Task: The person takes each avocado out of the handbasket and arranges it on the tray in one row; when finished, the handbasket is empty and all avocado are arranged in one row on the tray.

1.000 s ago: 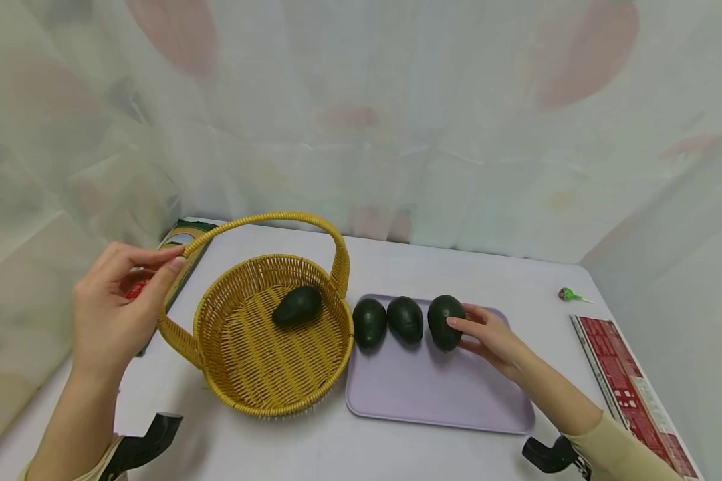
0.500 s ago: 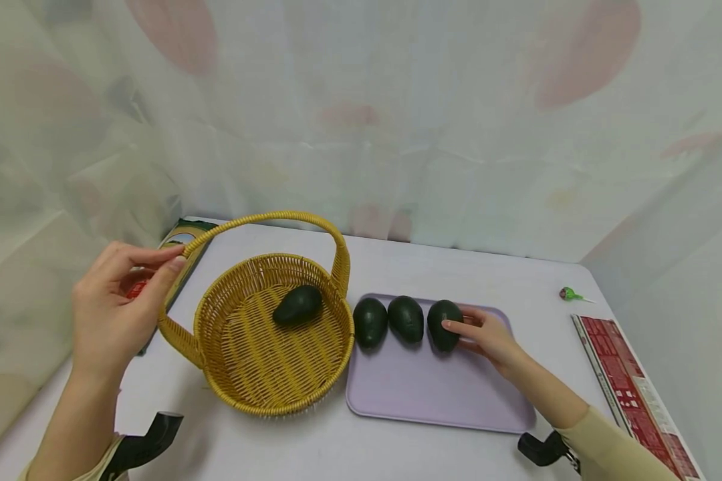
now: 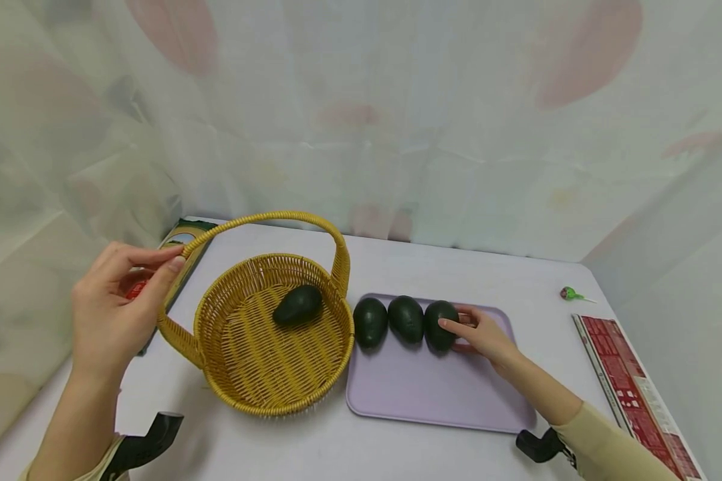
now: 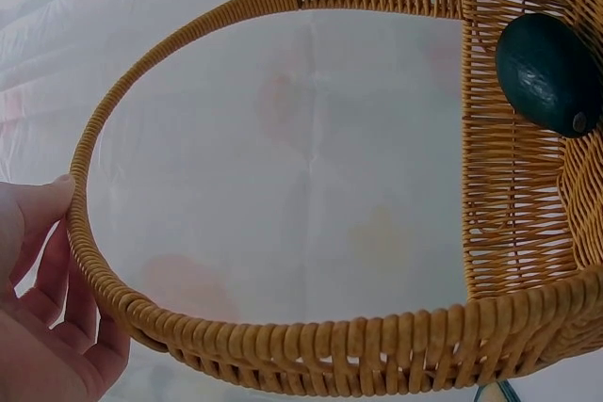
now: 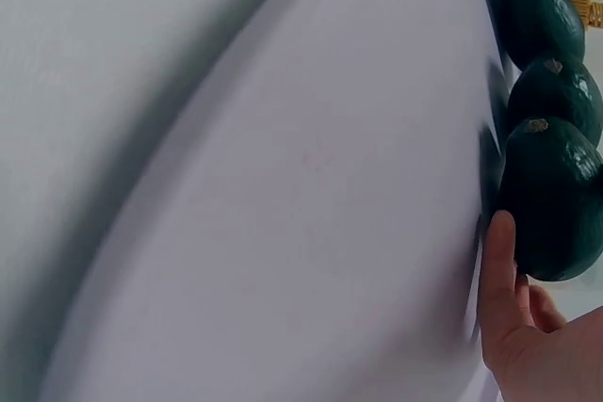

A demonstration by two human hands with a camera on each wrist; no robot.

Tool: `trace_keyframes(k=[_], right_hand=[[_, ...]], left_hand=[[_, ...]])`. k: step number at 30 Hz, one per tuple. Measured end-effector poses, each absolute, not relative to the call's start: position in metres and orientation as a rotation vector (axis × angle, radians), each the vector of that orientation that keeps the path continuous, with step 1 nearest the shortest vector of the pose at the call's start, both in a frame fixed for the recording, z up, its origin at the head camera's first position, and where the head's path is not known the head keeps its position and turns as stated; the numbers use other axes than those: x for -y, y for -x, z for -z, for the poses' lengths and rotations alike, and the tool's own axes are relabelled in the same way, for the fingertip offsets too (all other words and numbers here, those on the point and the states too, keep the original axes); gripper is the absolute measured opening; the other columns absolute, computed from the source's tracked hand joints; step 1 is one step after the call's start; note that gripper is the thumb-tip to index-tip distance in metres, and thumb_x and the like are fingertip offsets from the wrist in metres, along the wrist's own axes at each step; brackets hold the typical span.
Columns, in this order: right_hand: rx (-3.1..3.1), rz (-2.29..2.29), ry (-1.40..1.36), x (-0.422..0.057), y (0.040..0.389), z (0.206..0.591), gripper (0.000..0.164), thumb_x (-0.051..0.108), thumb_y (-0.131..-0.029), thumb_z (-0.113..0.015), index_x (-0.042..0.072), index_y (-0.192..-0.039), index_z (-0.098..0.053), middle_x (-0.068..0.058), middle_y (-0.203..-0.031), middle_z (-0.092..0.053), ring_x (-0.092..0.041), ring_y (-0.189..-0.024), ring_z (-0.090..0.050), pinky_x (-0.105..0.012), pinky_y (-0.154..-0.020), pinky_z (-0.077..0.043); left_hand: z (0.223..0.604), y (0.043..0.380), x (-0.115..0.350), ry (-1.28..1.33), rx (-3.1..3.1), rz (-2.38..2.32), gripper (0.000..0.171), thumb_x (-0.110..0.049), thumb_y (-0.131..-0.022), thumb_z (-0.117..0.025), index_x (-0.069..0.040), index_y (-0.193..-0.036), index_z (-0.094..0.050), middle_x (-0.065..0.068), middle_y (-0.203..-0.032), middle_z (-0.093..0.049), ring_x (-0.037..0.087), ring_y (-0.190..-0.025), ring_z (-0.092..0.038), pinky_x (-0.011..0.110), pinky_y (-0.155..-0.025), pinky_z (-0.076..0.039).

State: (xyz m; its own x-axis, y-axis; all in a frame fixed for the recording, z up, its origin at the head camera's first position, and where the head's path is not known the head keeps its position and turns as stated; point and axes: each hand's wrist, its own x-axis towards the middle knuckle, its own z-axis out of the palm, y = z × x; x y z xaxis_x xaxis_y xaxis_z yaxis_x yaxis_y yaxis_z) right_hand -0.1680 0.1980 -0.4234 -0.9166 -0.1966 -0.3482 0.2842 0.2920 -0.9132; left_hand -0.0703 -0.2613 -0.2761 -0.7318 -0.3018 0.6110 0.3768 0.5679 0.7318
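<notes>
My left hand (image 3: 117,304) pinches the wrapped handle (image 3: 277,216) of a yellow wicker basket (image 3: 265,367), thumb against fingertips. The basket leans toward me, and a dark green avocado (image 3: 298,306) lies inside it. To its right, a pale purple tray (image 3: 433,394) bears three more avocados in a row along its far side. Around the rightmost avocado (image 3: 439,327) my right hand (image 3: 484,339) closes from the right, thumb on the near face. In the right wrist view this avocado (image 5: 551,204) touches the middle one (image 5: 556,91).
A green and tan packet (image 3: 183,234) lies behind the left hand. On the right are a red printed box (image 3: 626,381) and a small green-wrapped lollipop (image 3: 568,293). A pale curtain (image 3: 361,133) stands behind the white table (image 3: 385,454).
My right hand has lowered the rightmost avocado and shifted it left until it meets the middle one. The left hand and basket have stayed still.
</notes>
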Motion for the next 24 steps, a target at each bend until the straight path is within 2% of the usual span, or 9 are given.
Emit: trace_keyframes(k=[7,14,24], right_hand=[[-2.206,1.626,-0.06,-0.198,0.167,0.423,0.07,0.032,-0.091,-0.07,-0.006,-0.141,-0.039,-0.023,-0.132,-0.048,-0.018,-0.098,-0.059,-0.036,-0.08,-0.058],[-2.223,1.6,-0.092,-0.205,0.171,0.432,0.083,0.046,-0.081,-0.077,0.001,-0.142,-0.042,-0.02,-0.135,-0.047,-0.021,-0.103,-0.057,-0.033,-0.08,-0.057],[-2.244,1.591,-0.034,-0.203,0.166,0.423,0.072,0.036,-0.09,-0.07,-0.003,-0.143,-0.039,-0.023,-0.136,-0.044,-0.023,-0.105,-0.056,-0.034,-0.082,-0.057]], left_hand=[[0.276,0.07,0.261,0.047,2.083,1.189,0.021,0.009,-0.083,-0.07,0.008,-0.104,-0.072,-0.004,-0.087,-0.059,0.009,-0.083,-0.054,0.009,-0.078,-0.048],[0.275,0.07,0.261,0.047,2.083,1.187,0.021,0.009,-0.083,-0.07,0.008,-0.104,-0.071,-0.004,-0.087,-0.059,0.009,-0.083,-0.054,0.008,-0.078,-0.048],[0.275,0.07,0.261,0.034,2.093,1.166,0.021,0.007,-0.083,-0.07,0.007,-0.104,-0.072,-0.005,-0.087,-0.059,0.008,-0.084,-0.054,0.008,-0.078,-0.048]])
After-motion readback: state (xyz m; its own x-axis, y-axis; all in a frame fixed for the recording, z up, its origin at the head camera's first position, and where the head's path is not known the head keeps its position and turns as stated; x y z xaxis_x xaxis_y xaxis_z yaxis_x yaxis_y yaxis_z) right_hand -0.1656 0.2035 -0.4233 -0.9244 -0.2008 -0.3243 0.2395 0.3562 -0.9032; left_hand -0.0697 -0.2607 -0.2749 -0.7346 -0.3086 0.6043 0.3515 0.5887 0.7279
